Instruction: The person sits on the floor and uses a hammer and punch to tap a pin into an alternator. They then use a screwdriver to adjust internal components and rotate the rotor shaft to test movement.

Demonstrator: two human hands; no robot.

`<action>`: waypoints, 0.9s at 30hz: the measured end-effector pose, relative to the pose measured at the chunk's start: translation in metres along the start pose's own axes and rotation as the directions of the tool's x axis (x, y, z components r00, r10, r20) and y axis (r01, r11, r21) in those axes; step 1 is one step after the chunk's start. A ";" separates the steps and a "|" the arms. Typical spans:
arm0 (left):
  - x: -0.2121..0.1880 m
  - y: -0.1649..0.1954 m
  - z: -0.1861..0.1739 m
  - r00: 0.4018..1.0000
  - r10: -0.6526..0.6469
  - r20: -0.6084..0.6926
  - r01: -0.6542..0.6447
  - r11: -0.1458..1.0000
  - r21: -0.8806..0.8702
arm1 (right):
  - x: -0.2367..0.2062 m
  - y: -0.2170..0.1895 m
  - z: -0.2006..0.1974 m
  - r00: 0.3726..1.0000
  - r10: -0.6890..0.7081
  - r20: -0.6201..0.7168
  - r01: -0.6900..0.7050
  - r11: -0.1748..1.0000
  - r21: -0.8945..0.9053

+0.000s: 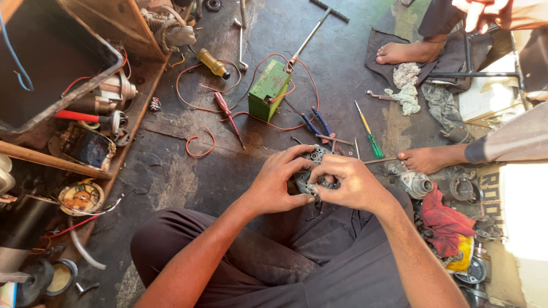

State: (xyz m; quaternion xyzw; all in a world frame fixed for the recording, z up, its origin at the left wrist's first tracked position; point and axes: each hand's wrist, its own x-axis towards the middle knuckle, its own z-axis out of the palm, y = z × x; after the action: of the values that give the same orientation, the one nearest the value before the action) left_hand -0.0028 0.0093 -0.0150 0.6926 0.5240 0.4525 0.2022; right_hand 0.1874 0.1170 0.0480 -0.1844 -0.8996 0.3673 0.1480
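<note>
Head view. The person sat cross-legged on a dark, oil-stained floor (171,171). Both hands met over the lap: the left hand (278,182) and the right hand (349,181) were each closed around a small grey perforated metal part (313,171), which was held between them just above the knees, fingers curled over its top edge and thumbs beneath.

On the floor beyond the hands lay a green battery (268,88) with red wire (197,145) looping about it, a red-handled screwdriver (227,114) to its left, blue-handled pliers (317,122) just past the fingers, and a green-handled screwdriver (370,137) to the right. A yellow-handled tool (212,63) and a long T-handled wrench (311,34) lay towards the far edge of the floor. A red rag (448,219) was heaped beside the person's right knee. Another person's bare feet (425,158) rested at the right edge of the floor. A wooden box (63,51) occupied the far left corner.
</note>
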 end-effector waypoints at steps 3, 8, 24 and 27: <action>0.001 0.000 0.000 1.000 -0.003 0.003 0.003 1.000 -0.001 | 0.000 0.000 0.000 0.999 0.037 -0.030 -0.038 0.999 -0.039; 0.001 0.000 -0.001 1.000 0.002 0.010 -0.002 1.000 -0.010 | 0.000 0.001 -0.001 1.000 -0.014 -0.026 0.015 1.000 0.016; 0.001 -0.001 0.001 1.000 0.013 -0.006 -0.013 1.000 0.002 | 0.000 -0.001 -0.002 0.998 0.050 -0.039 -0.049 0.999 0.011; 0.000 -0.002 0.001 1.000 0.014 0.000 -0.014 1.000 -0.006 | -0.002 -0.002 -0.002 0.988 0.155 -0.011 -0.154 0.987 0.052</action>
State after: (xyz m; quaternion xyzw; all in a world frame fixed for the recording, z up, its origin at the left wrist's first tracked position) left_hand -0.0031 0.0103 -0.0166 0.6958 0.5178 0.4554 0.2011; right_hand 0.1895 0.1165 0.0504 -0.2524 -0.8718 0.3990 0.1306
